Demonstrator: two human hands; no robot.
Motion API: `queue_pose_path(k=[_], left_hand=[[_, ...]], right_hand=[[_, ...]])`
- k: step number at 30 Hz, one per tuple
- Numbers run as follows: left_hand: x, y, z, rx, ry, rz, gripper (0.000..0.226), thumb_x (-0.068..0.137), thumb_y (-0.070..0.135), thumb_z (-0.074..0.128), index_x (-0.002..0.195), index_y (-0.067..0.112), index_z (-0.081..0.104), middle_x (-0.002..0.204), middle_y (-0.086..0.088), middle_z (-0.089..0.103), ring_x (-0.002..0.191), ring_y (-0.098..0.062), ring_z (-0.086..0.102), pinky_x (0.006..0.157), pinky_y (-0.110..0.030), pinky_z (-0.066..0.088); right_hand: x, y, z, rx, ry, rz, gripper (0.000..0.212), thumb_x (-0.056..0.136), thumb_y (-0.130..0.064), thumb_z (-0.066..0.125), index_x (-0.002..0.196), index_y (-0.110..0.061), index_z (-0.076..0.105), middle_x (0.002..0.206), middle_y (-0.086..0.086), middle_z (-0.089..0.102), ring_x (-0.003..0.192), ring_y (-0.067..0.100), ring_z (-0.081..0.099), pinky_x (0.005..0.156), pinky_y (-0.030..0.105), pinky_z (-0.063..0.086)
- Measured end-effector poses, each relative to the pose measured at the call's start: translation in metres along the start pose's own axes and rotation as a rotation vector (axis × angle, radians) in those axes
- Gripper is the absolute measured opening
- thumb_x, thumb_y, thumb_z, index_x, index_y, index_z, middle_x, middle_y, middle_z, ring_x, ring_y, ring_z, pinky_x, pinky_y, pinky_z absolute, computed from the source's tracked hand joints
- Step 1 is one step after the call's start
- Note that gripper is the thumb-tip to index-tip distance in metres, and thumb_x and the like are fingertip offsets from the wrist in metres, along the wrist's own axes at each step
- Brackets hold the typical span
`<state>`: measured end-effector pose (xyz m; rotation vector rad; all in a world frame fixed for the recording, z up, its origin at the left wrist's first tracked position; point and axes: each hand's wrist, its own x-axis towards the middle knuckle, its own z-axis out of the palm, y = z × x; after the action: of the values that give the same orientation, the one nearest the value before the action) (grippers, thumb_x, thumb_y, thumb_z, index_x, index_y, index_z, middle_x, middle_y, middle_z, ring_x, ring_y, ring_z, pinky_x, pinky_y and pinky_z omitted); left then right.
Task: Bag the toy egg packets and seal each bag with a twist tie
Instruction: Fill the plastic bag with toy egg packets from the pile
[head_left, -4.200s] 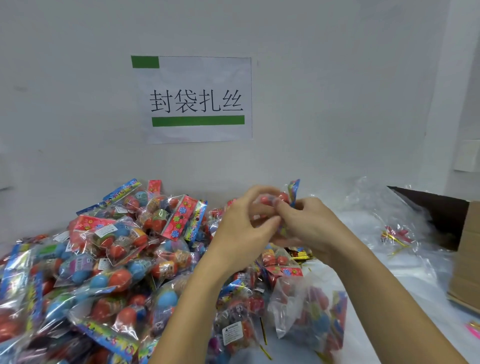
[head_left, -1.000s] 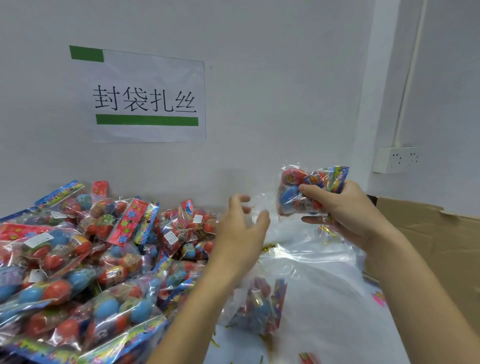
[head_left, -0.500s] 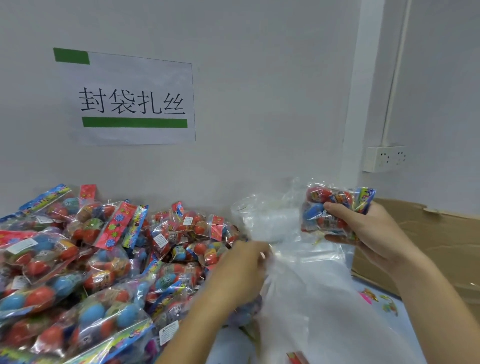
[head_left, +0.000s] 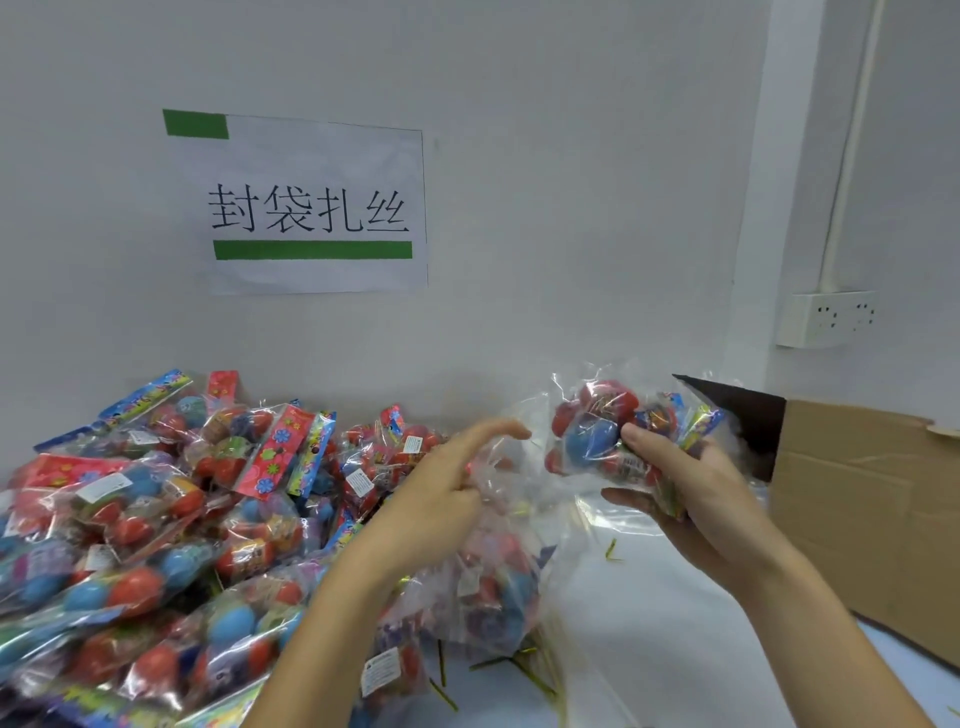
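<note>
A bag of toy eggs (head_left: 605, 434) is held up in the right hand (head_left: 691, 493) beside a large heap of packets (head_left: 156, 519).

The bag of red and blue eggs is gripped between the thumb and curled fingers of the right hand, above the white table (head_left: 675, 623) and in front of a cardboard box (head_left: 857, 499). The left hand (head_left: 436, 499) is seen with its forefinger stretched out and the other fingers loosely bent against thin clear plastic (head_left: 498, 483); whether the film is pinched cannot be told. A paper sign (head_left: 311, 208) with green bars is fixed to the wall and is printed 封袋扎丝. White stickers are carried by several packets, but their print is too small to be read. Green and gold twist ties (head_left: 524, 670) are scattered on the table, and a wall socket (head_left: 826, 317) is mounted at the right.
</note>
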<state>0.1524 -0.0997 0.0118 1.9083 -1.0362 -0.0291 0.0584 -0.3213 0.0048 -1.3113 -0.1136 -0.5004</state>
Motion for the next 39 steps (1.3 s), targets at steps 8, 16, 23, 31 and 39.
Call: queue_pose_path(k=[8, 16, 23, 31, 39], left_hand=[[0.01, 0.007, 0.001, -0.199, 0.13, -0.263, 0.025, 0.096, 0.036, 0.055, 0.084, 0.033, 0.077, 0.112, 0.014, 0.07, 0.098, 0.003, 0.062, 0.094, -0.031, 0.051], [0.011, 0.01, 0.019, -0.136, 0.371, -0.089, 0.023, 0.09, 0.006, 0.063, 0.091, 0.029, 0.069, 0.082, 0.015, 0.073, 0.069, 0.0, 0.065, 0.059, -0.015, 0.051], [0.007, 0.013, 0.01, -0.001, 0.134, -0.043, 0.046, 0.093, -0.002, 0.05, 0.131, 0.023, 0.059, 0.126, 0.016, 0.063, 0.12, 0.005, 0.055, 0.101, -0.011, 0.043], [-0.001, 0.021, 0.002, 0.186, -0.105, -0.105, 0.067, 0.09, 0.006, 0.049, 0.148, 0.037, 0.033, 0.144, 0.022, 0.042, 0.081, 0.005, 0.061, 0.059, -0.009, 0.048], [-0.003, 0.023, -0.001, 0.241, -0.174, -0.15, 0.067, 0.092, 0.014, 0.053, 0.151, 0.033, 0.029, 0.149, 0.019, 0.038, 0.101, -0.008, 0.059, 0.079, -0.018, 0.051]], right_hand=[[-0.01, 0.01, -0.007, -0.155, -0.129, 0.035, 0.033, 0.079, -0.02, 0.072, 0.111, -0.013, 0.075, 0.11, 0.021, 0.073, 0.089, 0.032, 0.07, 0.07, 0.038, 0.057], [-0.015, 0.009, -0.001, -0.403, -0.213, 0.011, 0.027, 0.079, -0.025, 0.074, 0.107, -0.024, 0.075, 0.101, 0.011, 0.077, 0.091, 0.029, 0.074, 0.072, 0.039, 0.061], [-0.011, 0.02, 0.001, -0.349, 0.036, -0.086, 0.028, 0.083, -0.014, 0.076, 0.11, -0.021, 0.071, 0.092, 0.004, 0.078, 0.084, 0.021, 0.076, 0.065, 0.027, 0.061], [-0.01, 0.031, 0.014, -0.298, 0.089, -0.206, 0.03, 0.084, -0.009, 0.076, 0.113, -0.013, 0.07, 0.094, 0.005, 0.078, 0.089, 0.022, 0.076, 0.064, 0.026, 0.059], [-0.014, 0.034, 0.022, -0.229, 0.035, -0.28, 0.04, 0.079, -0.005, 0.079, 0.117, -0.009, 0.066, 0.095, 0.011, 0.077, 0.089, 0.028, 0.075, 0.068, 0.03, 0.06]])
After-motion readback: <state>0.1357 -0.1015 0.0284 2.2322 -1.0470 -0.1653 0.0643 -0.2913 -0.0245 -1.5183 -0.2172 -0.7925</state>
